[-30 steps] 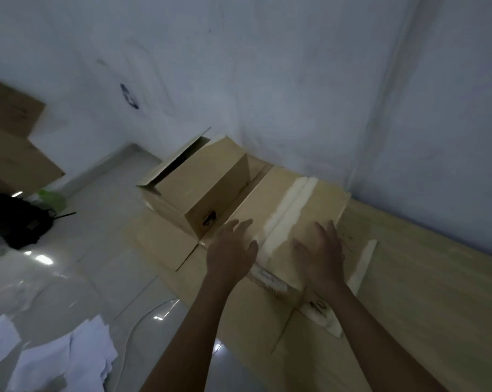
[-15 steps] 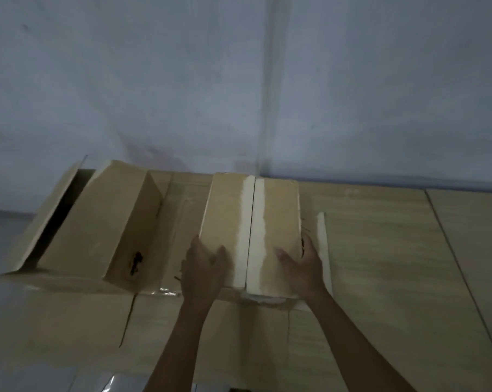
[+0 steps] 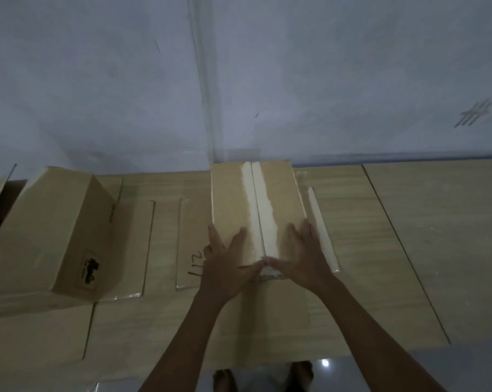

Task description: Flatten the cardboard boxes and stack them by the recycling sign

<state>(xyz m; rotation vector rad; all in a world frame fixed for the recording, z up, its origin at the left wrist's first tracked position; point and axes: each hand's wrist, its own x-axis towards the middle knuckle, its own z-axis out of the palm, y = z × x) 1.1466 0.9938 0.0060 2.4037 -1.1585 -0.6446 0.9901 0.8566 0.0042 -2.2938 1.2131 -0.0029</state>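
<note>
Nearest the small box, on its near end, both hands are at work: the left hand [image 3: 227, 267] lies with fingers spread over the near left corner, thumb reaching to the centre seam, and the right hand [image 3: 301, 256] mirrors it on the right, thumbs meeting at the seam's end. Neither seems to grip; they press or pry. Under the small box [image 3: 256, 210], flattened sheets [image 3: 380, 250] already lie along the wall, so some flattening looks done. This box, its tape peeled, seems next. Left of it, a bigger box [image 3: 55, 236] stands unflattened. No recycling sign shows.
</note>
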